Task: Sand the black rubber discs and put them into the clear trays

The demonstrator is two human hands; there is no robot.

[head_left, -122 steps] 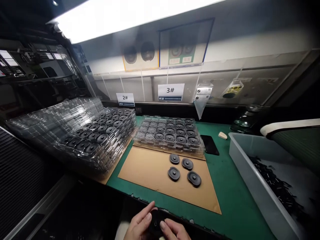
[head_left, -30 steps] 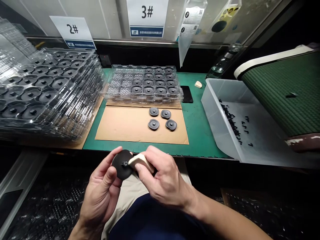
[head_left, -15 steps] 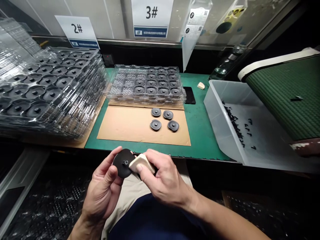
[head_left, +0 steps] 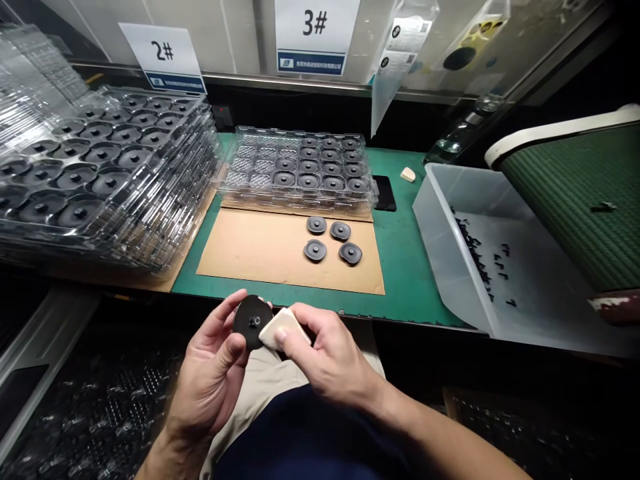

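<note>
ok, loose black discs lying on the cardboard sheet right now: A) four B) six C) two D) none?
A: four loose black discs lie in a small cluster on the cardboard sheet, in front of the clear tray. A fifth disc is off the bench, held in the left hand, while the right hand presses a beige block to it.

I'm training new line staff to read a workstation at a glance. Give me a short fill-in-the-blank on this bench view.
1. The left hand holds a black ____.
2. The right hand presses a beige block against it, above the person's ____.
3. ____ loose discs lie on the cardboard sheet.
4. The sign behind the partly filled tray reads ____.

Missing words: disc; lap; Four; 3#
</note>
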